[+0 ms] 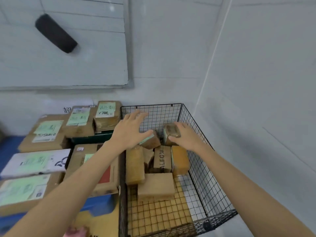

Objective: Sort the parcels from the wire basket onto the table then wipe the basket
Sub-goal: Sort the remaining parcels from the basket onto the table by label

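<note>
Presently both hands are over the far end of the basket (193, 127), a black wire one standing at the wall corner, just right of the table (8, 147).

Right hand (186, 135): fingers curled over the top of a taped parcel (171, 133), thumb under its near edge. It grips this parcel, which stands at the basket's far right, close to the right mesh wall.

Left hand (131, 132): fingers spread wide and straight, holding nothing, above the basket's far left. Its thumb points at a brown parcel (151, 141) with a green label, tilted just beside the taped one. Whether thumb and parcel touch cannot be told.

Nearer than the hands, more parcels lie in the basket: a tall one (135, 165) against the left side, a lettered box (162, 159), a yellow parcel (180, 159) by the right wall, and a flat box (156, 185) nearest. The basket's near half shows bare mesh.

On the table, left of the left forearm, lie sorted parcels (45, 132) with green labels, touching one another.

On the wall above hangs a whiteboard (85, 57) with a black eraser (55, 33).
</note>
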Available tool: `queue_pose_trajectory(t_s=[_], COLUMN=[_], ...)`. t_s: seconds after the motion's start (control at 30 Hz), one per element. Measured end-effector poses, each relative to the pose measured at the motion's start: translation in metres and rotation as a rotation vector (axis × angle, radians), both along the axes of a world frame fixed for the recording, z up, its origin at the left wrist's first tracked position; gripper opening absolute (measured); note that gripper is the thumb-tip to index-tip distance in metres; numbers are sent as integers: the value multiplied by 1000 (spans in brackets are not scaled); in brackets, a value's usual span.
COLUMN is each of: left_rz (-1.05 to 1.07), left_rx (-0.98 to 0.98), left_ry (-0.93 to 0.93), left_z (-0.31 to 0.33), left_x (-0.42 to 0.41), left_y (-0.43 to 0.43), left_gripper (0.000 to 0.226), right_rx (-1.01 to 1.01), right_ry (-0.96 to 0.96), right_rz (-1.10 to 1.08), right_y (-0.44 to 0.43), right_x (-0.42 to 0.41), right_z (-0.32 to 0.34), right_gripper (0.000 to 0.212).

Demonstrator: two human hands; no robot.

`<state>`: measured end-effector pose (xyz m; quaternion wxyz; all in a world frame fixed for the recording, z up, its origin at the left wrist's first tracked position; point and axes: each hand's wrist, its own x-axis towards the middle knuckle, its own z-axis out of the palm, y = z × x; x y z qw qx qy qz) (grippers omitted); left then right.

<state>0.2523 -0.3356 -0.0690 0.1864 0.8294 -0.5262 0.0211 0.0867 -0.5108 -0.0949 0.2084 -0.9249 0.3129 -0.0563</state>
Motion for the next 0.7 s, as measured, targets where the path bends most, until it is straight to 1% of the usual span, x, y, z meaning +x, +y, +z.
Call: queue_pose_trajectory(t_s=[0.1,0.27,0.5,0.6,0.7], left_rz=[44,157,328,389,459], left_rx=[22,125,278,238,200], left_ry=[51,244,311,381,425], left_z=[-12,-47,-92,-114,-133], left_x=[-13,-30,-47,-50,-52], left_y=[-8,-24,-32,-26,-17], left_gripper=[71,71,70,64,66], right_rx=[77,239,311,343,396], right_ry=[20,44,55,71,94], right_rz=[96,202,238,243,235], right_y=[-10,-21,-23,-21,-14], right_x=[11,14,21,28,38], right_z=[-23,-62,-101,-118,-135], right_gripper=[75,77,78,75,72])
